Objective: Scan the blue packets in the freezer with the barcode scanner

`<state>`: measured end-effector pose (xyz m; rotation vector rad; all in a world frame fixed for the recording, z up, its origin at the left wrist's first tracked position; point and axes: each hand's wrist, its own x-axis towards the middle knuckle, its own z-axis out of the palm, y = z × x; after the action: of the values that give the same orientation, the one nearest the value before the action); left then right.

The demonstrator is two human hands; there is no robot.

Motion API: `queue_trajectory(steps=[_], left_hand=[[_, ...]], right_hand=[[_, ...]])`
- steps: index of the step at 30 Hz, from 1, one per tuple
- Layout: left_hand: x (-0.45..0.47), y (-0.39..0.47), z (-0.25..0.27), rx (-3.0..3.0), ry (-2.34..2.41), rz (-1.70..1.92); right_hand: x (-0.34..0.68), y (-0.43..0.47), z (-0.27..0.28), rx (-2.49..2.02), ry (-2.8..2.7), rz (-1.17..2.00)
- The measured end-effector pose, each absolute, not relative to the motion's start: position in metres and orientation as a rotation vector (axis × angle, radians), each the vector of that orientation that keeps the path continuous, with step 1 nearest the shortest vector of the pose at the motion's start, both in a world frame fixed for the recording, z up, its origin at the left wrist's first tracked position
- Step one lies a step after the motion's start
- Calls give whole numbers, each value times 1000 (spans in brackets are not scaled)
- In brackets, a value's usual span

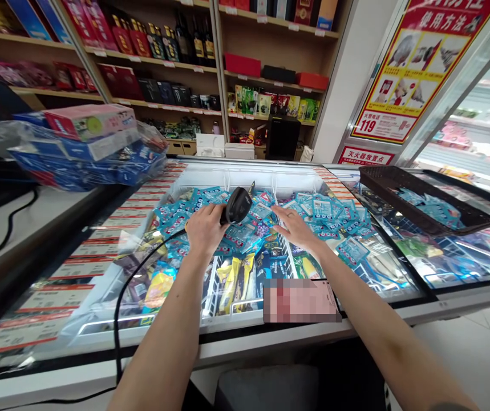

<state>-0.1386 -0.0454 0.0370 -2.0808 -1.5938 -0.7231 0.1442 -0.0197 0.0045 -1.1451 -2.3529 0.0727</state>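
Currently my left hand [205, 229] is gripping scanner [238, 205] over freezer [236, 349]; my right hand [298, 229] is reaching past front edge [279, 340], fingers parted.

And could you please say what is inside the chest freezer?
Wrapped packages, some yellow, and white wire dividers show through the glass; teal packets on top hide what lies beneath them.

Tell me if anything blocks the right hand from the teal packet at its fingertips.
Nothing visible does. The right hand has its fingertips right by the teal packet, though whether they touch is unclear. The black scanner, held in the left hand, is on the packet's other side, not in between.
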Motion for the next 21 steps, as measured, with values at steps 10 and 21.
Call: queue_trajectory(steps=[10,21], left_hand=[[-137,-47,37,-2114,-1598,-677],[-130,-46,37,-2186,-1505,-676]], right_hand=[[127,-10,7,-998,-2570,50],[143,-25,-6,-1286,-2249,142]])
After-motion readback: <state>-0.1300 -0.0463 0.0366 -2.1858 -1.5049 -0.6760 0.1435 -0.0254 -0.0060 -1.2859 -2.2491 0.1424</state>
